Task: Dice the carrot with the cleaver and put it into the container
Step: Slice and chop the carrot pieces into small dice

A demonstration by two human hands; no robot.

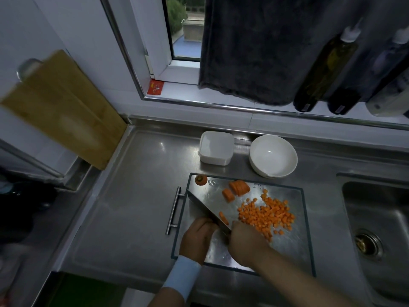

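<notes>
A pile of diced carrot point(269, 216) lies on the right half of the steel cutting board point(287, 247). Sliced carrot pieces point(236, 189) sit near the board's far edge, and the carrot top point(201, 180) is at its far left corner. My right hand point(244, 242) grips the cleaver point(207, 208), whose blade points far left across the board. A carrot strip point(223, 217) lies against the blade. My left hand point(198, 238) is curled next to the blade; what its fingers hold is hidden. The square white container point(215, 149) stands behind the board.
A white bowl point(273, 156) stands right of the container. The sink point(380, 220) lies to the right of the board. A wooden board point(64, 107) leans on the left wall. Bottles point(325, 67) and a dark towel point(254, 52) are at the window ledge.
</notes>
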